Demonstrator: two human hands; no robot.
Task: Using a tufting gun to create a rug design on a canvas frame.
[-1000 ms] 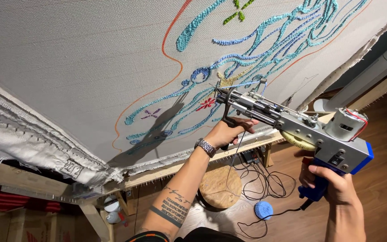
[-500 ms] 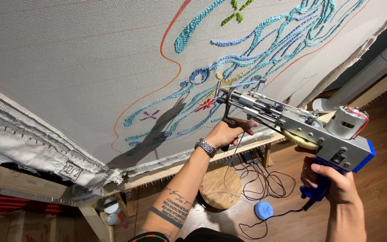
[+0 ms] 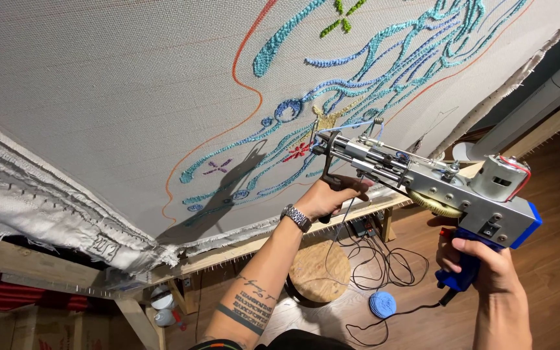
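Clamping right hand (image 3: 487, 272) on blue handle, left hand (image 3: 332, 194) closed round front handle of tufting gun (image 3: 422, 181). Gun tip nudged slightly along since a second ago, needle at cloth (image 3: 131, 97) by red motif (image 3: 298, 152); I judge tufting ongoing. Yarn ball (image 3: 382, 303) on floor.

Wooden frame (image 3: 46, 269) runs along the lower edge. On the wood floor (image 3: 552, 194) — a round wooden stool (image 3: 319, 272), a blue yarn ball (image 3: 382, 303), tangled black cables (image 3: 384, 262). White cylindrical appliance (image 3: 552, 91) at upper right.

Stretched cloth (image 3: 131, 97) blocks ahead; frame rail (image 3: 241, 249) below; open floor (image 3: 552, 214) right.
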